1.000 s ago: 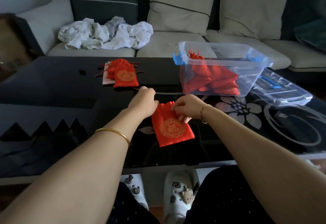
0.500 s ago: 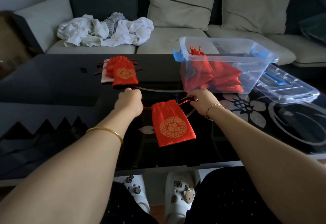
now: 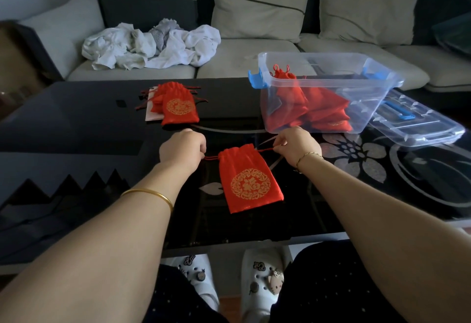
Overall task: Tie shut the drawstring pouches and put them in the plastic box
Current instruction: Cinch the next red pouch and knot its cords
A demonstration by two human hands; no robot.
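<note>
Now the plastic box (image 3: 331,84) holds red pouches (image 3: 321,108); left hand (image 3: 182,150) and right hand (image 3: 297,146) each pinch a drawstring (image 3: 265,149).

I see bare tabletop (image 3: 229,103) open between the pouch pile (image 3: 179,107) and the plastic box (image 3: 331,83); the box's top stands open, its lid (image 3: 420,125) lying just beside it on the right.

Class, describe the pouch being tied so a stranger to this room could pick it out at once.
On the black glass table before the sofa, look between the left hand and the right hand: one red pouch with a gold emblem lies there. Unlike the pile of pouches farther back and those in the plastic box, it lies alone, each hand holding one of its cords.
</note>
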